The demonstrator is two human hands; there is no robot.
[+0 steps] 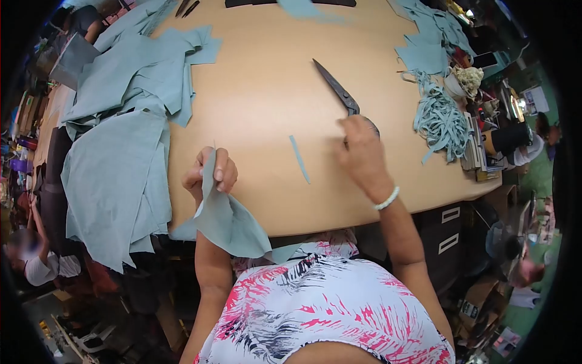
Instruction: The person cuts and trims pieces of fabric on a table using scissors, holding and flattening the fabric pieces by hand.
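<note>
My left hand (212,173) is closed on a pale blue-green fabric piece (227,221), pinching its upper edge while the rest hangs folded over the table's front edge. My right hand (364,151), with a pale beaded bracelet at the wrist, is over the handles of dark metal scissors (336,88). Motion blurs its fingers, so whether they grip the handles is unclear. The scissors lie on the table, blades pointing away and slightly left. Between my hands lies a narrow fabric strip (299,159).
Stacked fabric pieces (118,176) cover the table's left side, some overhanging the edge. At right are a heap of thin fabric strips (442,118) and more fabric pieces (421,51). A blurred piece of fabric (303,8) is at the far edge. Other people are at both sides.
</note>
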